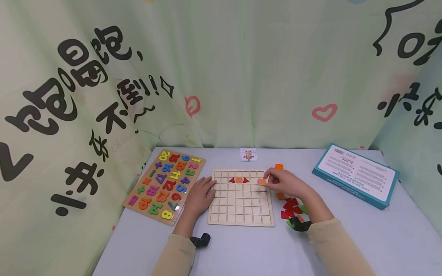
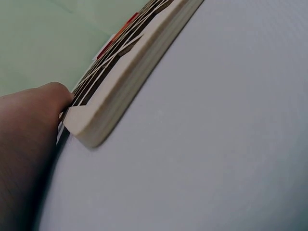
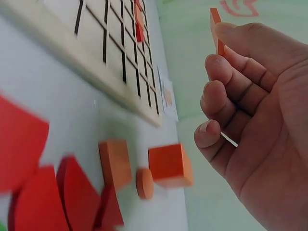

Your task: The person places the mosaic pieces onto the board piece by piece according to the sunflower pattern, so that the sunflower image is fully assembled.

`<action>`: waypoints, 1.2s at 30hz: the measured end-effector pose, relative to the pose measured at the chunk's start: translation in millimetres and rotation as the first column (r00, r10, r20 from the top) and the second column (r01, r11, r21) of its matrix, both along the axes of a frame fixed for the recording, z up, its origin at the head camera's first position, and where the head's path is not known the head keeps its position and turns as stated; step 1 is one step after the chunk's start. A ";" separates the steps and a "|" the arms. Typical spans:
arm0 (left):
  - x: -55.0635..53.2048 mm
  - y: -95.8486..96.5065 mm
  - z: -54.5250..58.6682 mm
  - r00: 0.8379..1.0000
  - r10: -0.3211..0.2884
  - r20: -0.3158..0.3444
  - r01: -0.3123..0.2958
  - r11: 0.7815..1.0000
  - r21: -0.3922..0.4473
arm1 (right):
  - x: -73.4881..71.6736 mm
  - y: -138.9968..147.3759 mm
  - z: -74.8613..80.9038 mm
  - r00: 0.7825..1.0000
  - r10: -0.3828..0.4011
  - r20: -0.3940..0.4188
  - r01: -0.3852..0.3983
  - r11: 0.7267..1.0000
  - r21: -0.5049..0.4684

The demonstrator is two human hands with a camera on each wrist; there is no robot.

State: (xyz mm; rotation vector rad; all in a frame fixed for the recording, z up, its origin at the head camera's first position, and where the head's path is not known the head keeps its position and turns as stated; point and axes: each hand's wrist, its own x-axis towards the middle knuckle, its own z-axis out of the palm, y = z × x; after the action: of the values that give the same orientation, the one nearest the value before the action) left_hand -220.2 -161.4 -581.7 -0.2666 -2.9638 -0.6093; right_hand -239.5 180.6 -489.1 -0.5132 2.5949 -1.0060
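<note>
My right hand point(image 1: 280, 181) pinches an orange square tile point(image 1: 262, 182) between thumb and finger, over the upper right of a wooden grid board point(image 1: 240, 225). The right wrist view shows that tile point(image 3: 217, 31) held up on edge, apart from the board. On the board's upper row an orange square point(image 1: 239, 180) sits between two red triangles point(image 1: 232, 180). My left hand point(image 1: 199, 194) rests along the board's left edge, fingertips touching the rim. In the left wrist view the thumb point(image 2: 57, 96) meets the board's corner point(image 2: 89, 127).
Loose red pieces point(image 1: 291, 206), with some green and orange ones, lie right of the board. An orange block point(image 3: 168, 163) stands near them. A small picture card point(image 1: 248, 155) lies behind the board. A number puzzle point(image 1: 165, 184) is at left, a teal box point(image 1: 357, 176) at right.
</note>
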 end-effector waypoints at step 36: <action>1.3 0.5 2.9 1.000 0.000 0.014 0.000 1.000 -0.001 | -18.4 -102.7 -34.1 1.000 0.000 -0.005 0.000 0.999 0.041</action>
State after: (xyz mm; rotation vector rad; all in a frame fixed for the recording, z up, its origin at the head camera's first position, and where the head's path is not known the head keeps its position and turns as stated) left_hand -219.0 -160.9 -578.9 -0.2636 -2.9781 -0.6118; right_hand -257.9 77.8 -523.2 -0.5060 2.6144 -0.9501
